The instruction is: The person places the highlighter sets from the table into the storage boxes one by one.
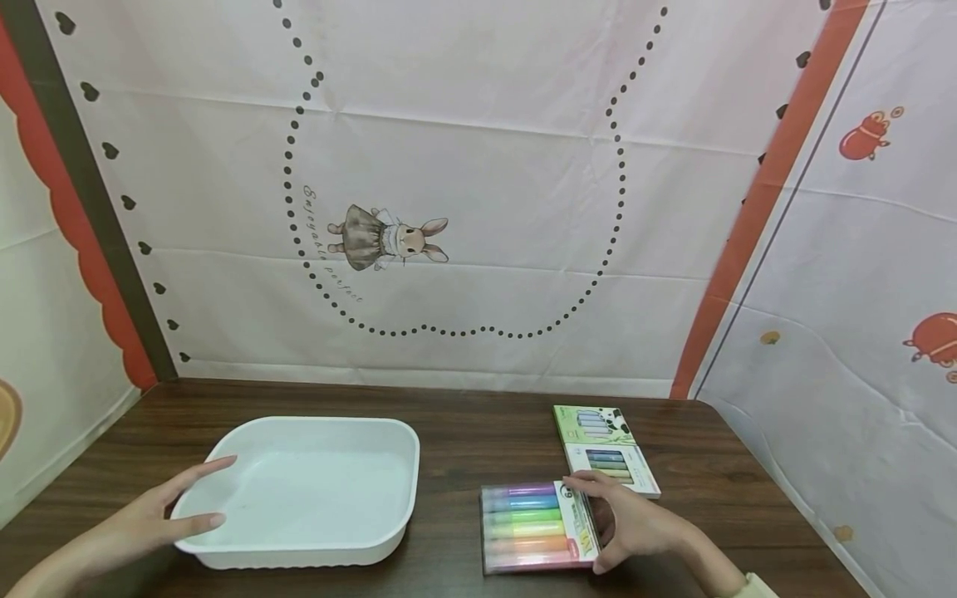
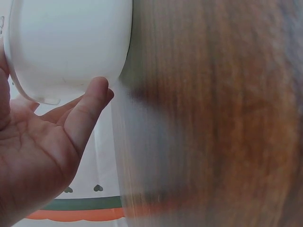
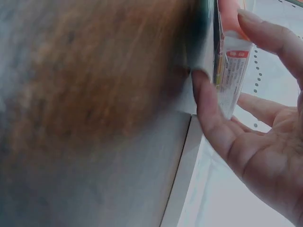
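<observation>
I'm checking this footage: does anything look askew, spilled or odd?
The rabbit print on the backdrop lies sideways, head to the right, as if the cloth were turned. Around the tray and marker set, no spill shows.

The table (image 1: 463, 448) has a dark brown wood-grain top with a slight sheen; beyond the right hand (image 1: 631, 519), its far right corner is rounded. A white tray (image 1: 299, 490) sits upright on it, its left end at the left hand (image 1: 149, 513). Just beyond the right hand lies a flat green-and-white pack (image 1: 601, 448). The marker pack (image 1: 527, 523), gripped by the right hand, extends left of it; whether it rests wholly on the table is unclear.
</observation>
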`<state>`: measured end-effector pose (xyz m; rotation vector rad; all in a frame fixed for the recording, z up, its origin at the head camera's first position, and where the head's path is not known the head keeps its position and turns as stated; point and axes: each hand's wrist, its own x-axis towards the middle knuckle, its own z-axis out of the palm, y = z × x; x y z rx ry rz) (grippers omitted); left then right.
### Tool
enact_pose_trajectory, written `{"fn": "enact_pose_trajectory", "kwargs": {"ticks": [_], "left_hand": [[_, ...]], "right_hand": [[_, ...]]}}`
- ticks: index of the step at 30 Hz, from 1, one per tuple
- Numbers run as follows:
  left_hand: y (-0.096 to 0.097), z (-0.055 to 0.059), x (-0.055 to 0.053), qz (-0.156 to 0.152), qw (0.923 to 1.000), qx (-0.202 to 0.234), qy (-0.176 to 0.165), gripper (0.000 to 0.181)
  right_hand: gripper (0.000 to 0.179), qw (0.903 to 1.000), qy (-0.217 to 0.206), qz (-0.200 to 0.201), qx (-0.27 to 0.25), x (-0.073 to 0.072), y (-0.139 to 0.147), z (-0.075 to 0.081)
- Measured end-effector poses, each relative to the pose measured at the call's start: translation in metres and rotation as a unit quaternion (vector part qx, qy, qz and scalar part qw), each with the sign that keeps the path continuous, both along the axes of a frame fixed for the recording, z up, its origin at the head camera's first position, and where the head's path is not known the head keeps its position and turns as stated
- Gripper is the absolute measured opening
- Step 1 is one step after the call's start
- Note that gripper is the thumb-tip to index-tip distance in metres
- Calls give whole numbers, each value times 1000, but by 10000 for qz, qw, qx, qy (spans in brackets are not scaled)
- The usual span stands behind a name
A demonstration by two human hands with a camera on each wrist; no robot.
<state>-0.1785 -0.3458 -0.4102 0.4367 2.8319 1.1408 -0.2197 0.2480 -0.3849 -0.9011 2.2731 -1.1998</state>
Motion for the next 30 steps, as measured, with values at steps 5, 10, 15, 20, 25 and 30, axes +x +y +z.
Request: {"fn": "enact_pose_trajectory", "kwargs": {"ticks": [5,10,15,20,25,30], "left_hand": [[0,1,0,-8,9999,53,-115,59],[0,2,1,5,9997,65,-223,60],[-1,2,1,26,9995,67,-306,61],[-1,2,-1,62,9992,119,-385,61],[-2,1,-2,11,9995,94,-303,60],[-2,0,-2,-41,9991,236,-342,60]], "right_hand": [[93,9986,-426,-39,-310,1,1,-2],[80,9975,-339,-53,-611,-1,4,-5],[72,9959,-225,-131,-861,-3,5,-6],[72,9941,-453,-210,-963,-2,5,-4],[70,9898,-829,-608,-989,1,4,-1],[68,9860,-1005,-824,-1042,2,4,-1]]}}
